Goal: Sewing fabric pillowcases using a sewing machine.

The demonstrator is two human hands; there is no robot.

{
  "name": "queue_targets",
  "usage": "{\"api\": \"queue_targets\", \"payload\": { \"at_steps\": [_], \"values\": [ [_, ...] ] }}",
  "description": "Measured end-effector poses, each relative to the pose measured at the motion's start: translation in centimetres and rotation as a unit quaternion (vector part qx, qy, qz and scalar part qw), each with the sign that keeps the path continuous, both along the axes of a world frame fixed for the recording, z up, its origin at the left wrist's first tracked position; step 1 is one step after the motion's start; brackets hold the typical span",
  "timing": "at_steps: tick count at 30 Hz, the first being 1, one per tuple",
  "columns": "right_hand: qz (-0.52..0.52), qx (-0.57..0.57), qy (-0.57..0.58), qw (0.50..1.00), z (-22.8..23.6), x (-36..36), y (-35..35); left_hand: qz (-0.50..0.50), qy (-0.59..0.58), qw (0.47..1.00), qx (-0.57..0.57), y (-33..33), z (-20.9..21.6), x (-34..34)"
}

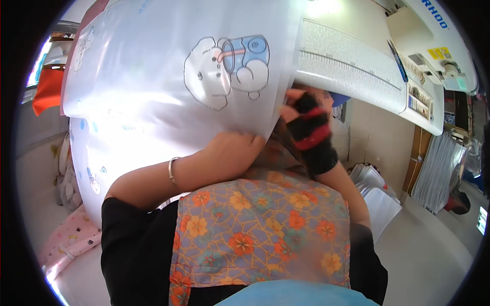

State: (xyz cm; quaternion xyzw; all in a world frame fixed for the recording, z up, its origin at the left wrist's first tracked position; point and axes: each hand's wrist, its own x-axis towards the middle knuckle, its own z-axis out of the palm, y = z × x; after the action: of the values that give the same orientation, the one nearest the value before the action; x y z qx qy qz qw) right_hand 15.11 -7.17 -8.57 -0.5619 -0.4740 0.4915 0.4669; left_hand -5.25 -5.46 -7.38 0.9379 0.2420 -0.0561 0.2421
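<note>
A large, shiny, translucent plastic sheet spreads over the machine table in front of me, printed with a white cartoon puppy drinking from a blue cup. My left hand is closed on its near right corner, knuckles up, a silver bangle on the wrist. Just right of it, my right hand wears a black and red fingerless glove. Its fingers are curled beside the sheet's right edge, fingertips close against it. What lies between them is hidden.
A white machine bed with a ruler scale runs along the right, with blue-handled tweezers on it. The white machine head stands at the far right. Stacked sheets stand at right; pink printed cloth hangs at lower left.
</note>
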Motion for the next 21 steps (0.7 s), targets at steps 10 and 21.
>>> {"api": "queue_targets", "payload": {
  "at_steps": [10, 21],
  "values": [
    [-0.057, -0.011, 0.314, 0.948, -2.3, -2.0, -0.9, 0.020, 0.014, 0.999, 0.028, -1.5, -1.8, 1.1],
    [0.045, -0.009, 0.154, 0.987, -11.7, -3.9, -0.4, 0.082, -0.248, 0.856, 0.445, 13.4, 1.0, 5.3]
  ]
}}
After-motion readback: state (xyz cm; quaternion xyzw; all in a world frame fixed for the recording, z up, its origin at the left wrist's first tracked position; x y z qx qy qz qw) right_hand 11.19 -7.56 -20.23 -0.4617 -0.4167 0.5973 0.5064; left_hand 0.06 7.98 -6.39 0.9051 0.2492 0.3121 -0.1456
